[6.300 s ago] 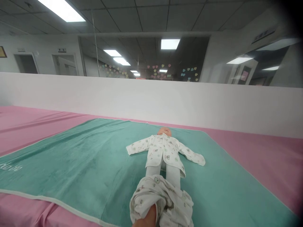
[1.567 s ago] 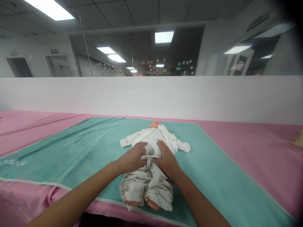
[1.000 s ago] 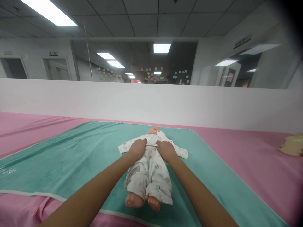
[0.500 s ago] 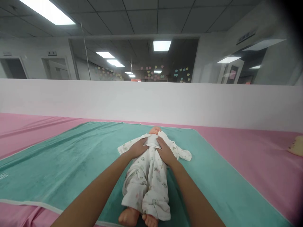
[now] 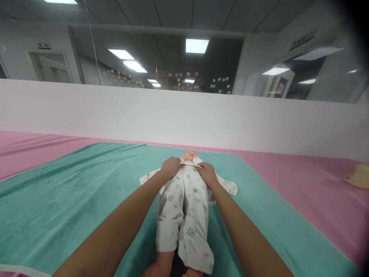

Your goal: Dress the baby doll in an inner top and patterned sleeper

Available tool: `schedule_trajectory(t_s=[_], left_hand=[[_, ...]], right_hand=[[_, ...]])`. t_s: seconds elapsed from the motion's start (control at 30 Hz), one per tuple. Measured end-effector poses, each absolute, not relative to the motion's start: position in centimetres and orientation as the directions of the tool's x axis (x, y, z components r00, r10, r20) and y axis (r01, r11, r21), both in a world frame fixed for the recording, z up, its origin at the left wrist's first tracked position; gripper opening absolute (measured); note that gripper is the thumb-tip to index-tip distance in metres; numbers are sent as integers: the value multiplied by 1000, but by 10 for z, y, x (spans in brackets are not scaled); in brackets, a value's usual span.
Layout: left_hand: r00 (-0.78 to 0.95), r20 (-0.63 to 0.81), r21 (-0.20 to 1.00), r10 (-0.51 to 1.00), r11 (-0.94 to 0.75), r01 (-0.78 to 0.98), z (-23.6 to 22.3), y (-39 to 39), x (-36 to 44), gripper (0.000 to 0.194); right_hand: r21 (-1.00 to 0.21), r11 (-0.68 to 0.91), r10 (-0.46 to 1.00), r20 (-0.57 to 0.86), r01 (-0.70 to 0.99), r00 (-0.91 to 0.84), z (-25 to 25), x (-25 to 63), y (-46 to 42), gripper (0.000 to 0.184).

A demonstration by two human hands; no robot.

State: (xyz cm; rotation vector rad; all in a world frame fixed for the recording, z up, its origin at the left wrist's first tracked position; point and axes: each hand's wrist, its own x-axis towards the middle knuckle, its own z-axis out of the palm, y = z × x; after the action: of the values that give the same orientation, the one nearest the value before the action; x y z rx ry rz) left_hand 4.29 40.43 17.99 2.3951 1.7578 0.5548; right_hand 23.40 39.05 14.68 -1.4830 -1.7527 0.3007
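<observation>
A baby doll (image 5: 189, 155) lies on its back with its head away from me and its bare feet (image 5: 157, 269) at the bottom edge. White printed trousers (image 5: 196, 192) cover its legs up to the chest. My left hand (image 5: 171, 167) is closed on the left side of the waistband (image 5: 190, 164). On the other side my right hand (image 5: 206, 173) pinches the same band, which is stretched between both hands. A white printed top (image 5: 229, 187) has its sleeves spread out to either side of the doll. Fingertips of both hands are partly hidden by the cloth.
Beneath the doll a teal blanket (image 5: 115, 169) with a pale edge lies over a pink sheet (image 5: 300, 177). A low white wall (image 5: 144, 115) with a large mirror or glass pane above it stands behind. A yellowish object (image 5: 359, 176) sits at the far right.
Both hands have moved up toward the doll's head, drawing the waistband higher over the torso. More of the lower legs shows below the cuffs. The view has tilted down slightly.
</observation>
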Motion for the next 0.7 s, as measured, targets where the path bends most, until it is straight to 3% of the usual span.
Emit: schedule_trajectory(t_s=[0.13, 0.3, 0.47, 0.6, 0.7], left_hand=[[183, 203, 401, 962, -252, 880, 165, 398, 39, 34], [140, 123, 510, 982, -184, 840, 157, 366, 22, 38], [192, 8, 602, 981, -158, 782, 169, 346, 12, 40], [236, -102, 826, 966, -50, 562, 167, 340, 9, 39], [260, -124, 912, 958, 7, 411, 161, 338, 10, 34]], right_hand=[[-618, 209, 913, 401, 758, 74, 140, 231, 389, 27], [-352, 125, 958, 286, 928, -20, 135, 238, 359, 30], [-425, 37, 997, 81, 904, -3, 135, 249, 347, 39], [-500, 44, 997, 83, 865, -3, 141, 253, 340, 32], [-515, 36, 990, 134, 857, 39, 145, 253, 332, 30]])
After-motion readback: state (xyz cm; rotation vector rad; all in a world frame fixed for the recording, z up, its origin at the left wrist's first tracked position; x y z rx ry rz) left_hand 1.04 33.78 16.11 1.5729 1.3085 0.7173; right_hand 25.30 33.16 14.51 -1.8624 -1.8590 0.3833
